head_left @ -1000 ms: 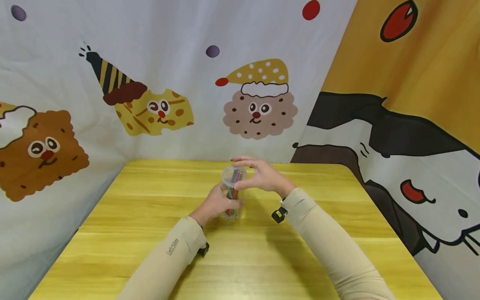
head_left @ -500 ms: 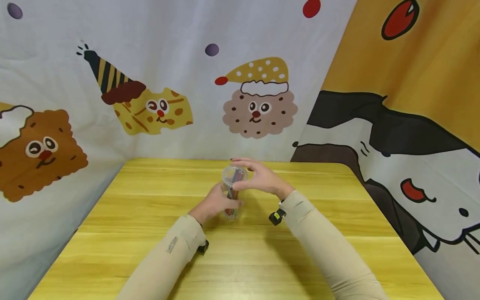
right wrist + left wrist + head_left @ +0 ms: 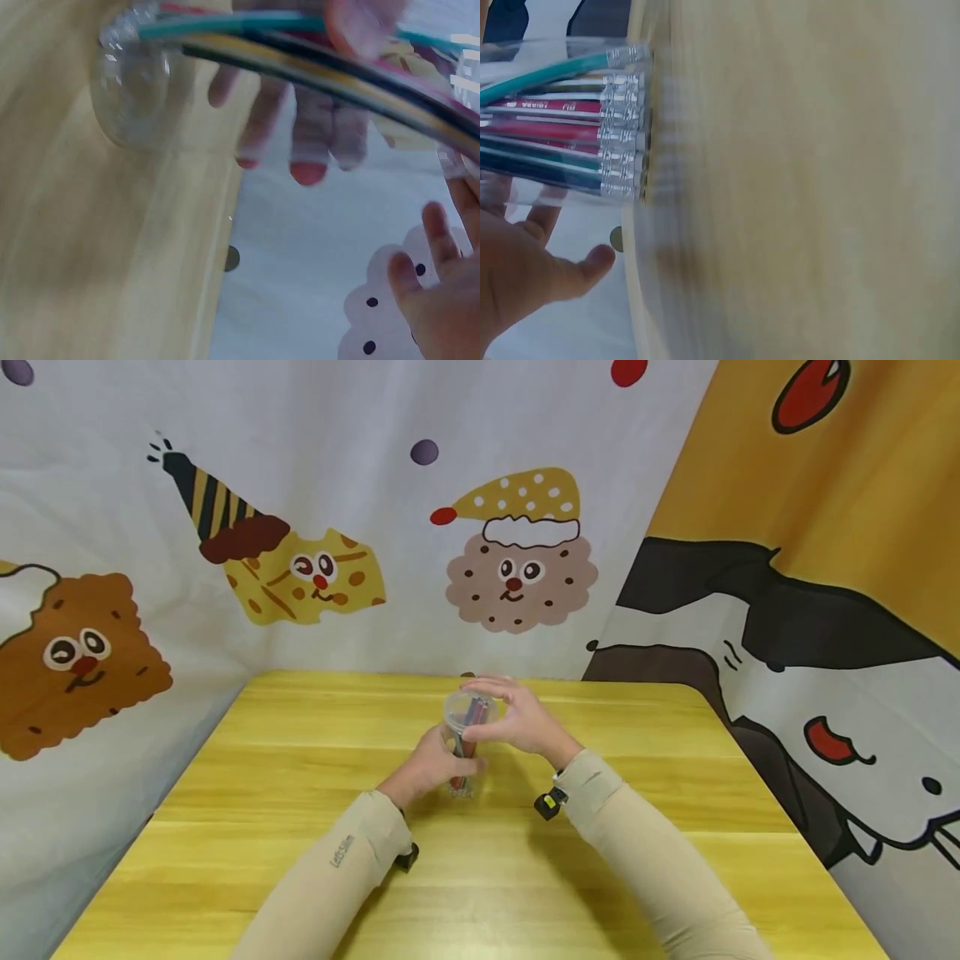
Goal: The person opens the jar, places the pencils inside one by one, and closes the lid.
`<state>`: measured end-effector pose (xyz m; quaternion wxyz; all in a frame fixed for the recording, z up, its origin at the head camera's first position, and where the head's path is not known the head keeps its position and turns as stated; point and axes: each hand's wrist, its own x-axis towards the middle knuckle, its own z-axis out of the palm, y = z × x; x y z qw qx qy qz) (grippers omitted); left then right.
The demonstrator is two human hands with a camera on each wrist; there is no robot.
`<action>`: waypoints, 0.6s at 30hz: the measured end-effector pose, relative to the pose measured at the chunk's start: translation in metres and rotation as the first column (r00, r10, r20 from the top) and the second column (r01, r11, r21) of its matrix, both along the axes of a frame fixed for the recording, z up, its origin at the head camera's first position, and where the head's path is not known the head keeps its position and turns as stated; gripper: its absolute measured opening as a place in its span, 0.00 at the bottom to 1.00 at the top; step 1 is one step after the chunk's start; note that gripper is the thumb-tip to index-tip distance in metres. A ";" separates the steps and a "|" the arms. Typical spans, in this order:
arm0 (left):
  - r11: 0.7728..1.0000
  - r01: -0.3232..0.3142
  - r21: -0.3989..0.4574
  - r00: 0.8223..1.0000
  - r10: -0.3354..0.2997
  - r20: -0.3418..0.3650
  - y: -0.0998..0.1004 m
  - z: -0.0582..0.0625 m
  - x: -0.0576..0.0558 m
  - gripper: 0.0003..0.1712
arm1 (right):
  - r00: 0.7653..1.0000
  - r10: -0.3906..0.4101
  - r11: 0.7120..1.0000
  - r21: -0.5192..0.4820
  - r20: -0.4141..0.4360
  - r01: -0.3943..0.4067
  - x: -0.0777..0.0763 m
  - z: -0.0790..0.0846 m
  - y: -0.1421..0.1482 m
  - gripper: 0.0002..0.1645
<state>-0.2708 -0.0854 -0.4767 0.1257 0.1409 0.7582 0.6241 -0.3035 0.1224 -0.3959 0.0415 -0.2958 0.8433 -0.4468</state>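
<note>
A clear plastic jar (image 3: 459,791) stands upright toward the back of the table, with several pencils (image 3: 562,127) inside. Silver ferrules show at their lower ends in the left wrist view; red, green and dark blue barrels are visible. My left hand (image 3: 429,768) grips the jar's lower body, its fingers behind the wall and thumb across the front. Above it, my right hand (image 3: 525,725) holds the round clear lid (image 3: 456,713) at the rim, thumb on the near side and fingers on the far side. In the right wrist view the left fingertips (image 3: 307,172) appear through the clear wall.
The yellow wood-grain table (image 3: 300,860) ends at a back edge a little behind the jar. A white cloth (image 3: 337,410) with cartoon prints hangs behind and along the sides. A black wrist camera (image 3: 551,804) sits by the right cuff, another (image 3: 407,858) by the left.
My right hand and wrist have shifted slightly left and down around the lid. The left hand and the jar stay nearly in place. The head view has tilted a little.
</note>
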 end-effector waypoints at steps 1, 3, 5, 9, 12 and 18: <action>1.000 -0.005 -0.001 1.000 0.005 -0.005 0.001 -0.001 0.001 0.50 | 1.000 -0.023 1.000 -0.014 -0.008 0.023 0.003 -0.002 -0.001 0.42; 1.000 -0.011 -0.001 1.000 0.011 -0.013 0.002 -0.002 0.002 0.48 | 0.998 -0.064 0.997 -0.048 -0.023 0.063 0.008 -0.006 -0.004 0.42; 1.000 -0.024 0.002 0.999 0.024 -0.026 0.004 -0.002 0.004 0.46 | 0.993 -0.108 0.992 -0.070 -0.055 0.104 0.013 -0.008 -0.007 0.41; 0.999 -0.046 -0.009 0.998 0.045 -0.036 0.005 -0.001 0.006 0.42 | 0.974 -0.190 0.979 -0.091 -0.125 0.180 0.021 -0.010 -0.013 0.42; 0.998 -0.056 -0.024 0.997 0.055 -0.052 0.007 -0.001 0.006 0.42 | 0.958 -0.237 0.970 -0.092 -0.159 0.225 0.027 -0.010 -0.016 0.43; 0.997 -0.064 -0.035 0.996 0.062 -0.062 0.007 -0.001 0.007 0.44 | 0.938 -0.296 0.954 -0.093 -0.180 0.284 0.032 -0.012 -0.021 0.43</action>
